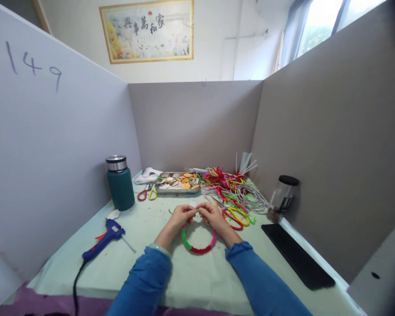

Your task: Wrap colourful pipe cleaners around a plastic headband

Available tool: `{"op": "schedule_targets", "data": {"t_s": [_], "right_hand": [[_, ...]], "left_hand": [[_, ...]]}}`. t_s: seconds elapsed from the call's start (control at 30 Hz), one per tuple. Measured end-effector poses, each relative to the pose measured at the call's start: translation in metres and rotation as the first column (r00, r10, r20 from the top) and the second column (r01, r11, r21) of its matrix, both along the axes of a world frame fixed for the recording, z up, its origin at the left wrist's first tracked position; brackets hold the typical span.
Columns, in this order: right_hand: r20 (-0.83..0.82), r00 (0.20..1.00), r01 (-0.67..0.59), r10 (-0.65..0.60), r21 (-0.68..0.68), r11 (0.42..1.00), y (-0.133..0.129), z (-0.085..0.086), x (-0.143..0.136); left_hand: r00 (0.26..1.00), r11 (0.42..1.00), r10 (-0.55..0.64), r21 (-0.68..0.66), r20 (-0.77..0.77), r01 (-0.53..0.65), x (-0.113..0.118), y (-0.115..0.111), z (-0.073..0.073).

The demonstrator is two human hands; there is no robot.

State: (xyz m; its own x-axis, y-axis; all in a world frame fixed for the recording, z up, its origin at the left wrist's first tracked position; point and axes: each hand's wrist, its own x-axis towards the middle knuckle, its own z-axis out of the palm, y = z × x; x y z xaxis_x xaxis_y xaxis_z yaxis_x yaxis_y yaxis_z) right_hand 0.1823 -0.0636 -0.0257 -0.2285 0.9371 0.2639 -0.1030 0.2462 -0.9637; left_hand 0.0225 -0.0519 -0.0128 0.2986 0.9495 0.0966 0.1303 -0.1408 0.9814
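My left hand (181,215) and my right hand (213,216) meet with fingertips almost together over the middle of the table. Pinched between them is a small green piece (198,210), too small to make out fully. Just below lies a ring (200,251) wrapped in fuzzy green, red and pink, its upper part hidden by my hands. Whether my fingers also touch the ring I cannot tell. Beside my right wrist rest red-handled scissors (233,219) and yellow-handled scissors (240,216).
A metal tray (177,190) of small pieces stands behind my hands, with colourful pipe cleaners (222,179) heaped beside it. To the left are a green bottle (120,188) and a blue glue gun (102,241). A black slab (296,254) and clear jar (283,195) sit right. Grey partitions (197,127) enclose the table.
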Motion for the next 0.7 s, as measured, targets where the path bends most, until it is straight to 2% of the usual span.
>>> {"op": "schedule_targets", "data": {"t_s": [0.2,0.33,0.5,0.6,0.7], "right_hand": [[-0.022,1.0,-0.008,0.008,0.028,1.0,0.0033,-0.0032,0.0031],[-0.033,0.999,-0.027,0.027,-0.004,1.0,0.003,-0.0017,0.0038],[-0.008,1.0,-0.009,0.009,-0.019,1.0,0.0018,-0.0004,0.0033],[0.0,1.0,-0.005,0.005,-0.041,0.999,0.0021,-0.0004,0.0033],[0.013,1.0,-0.012,0.013,-0.053,0.999,0.0023,-0.0003,0.0034]], "left_hand": [[0.993,0.998,-0.055,-0.038,0.108,0.059,0.0011,-0.0011,0.0006],[0.982,0.995,0.032,-0.103,0.188,-0.012,0.0004,-0.004,0.0065],[0.992,0.995,0.055,-0.094,0.114,-0.044,-0.0022,-0.0036,0.0067],[0.997,0.996,0.031,-0.08,0.072,-0.025,-0.0035,-0.0016,0.0029],[0.996,0.996,-0.002,-0.085,0.093,0.01,-0.0041,-0.0009,0.0011]]}}
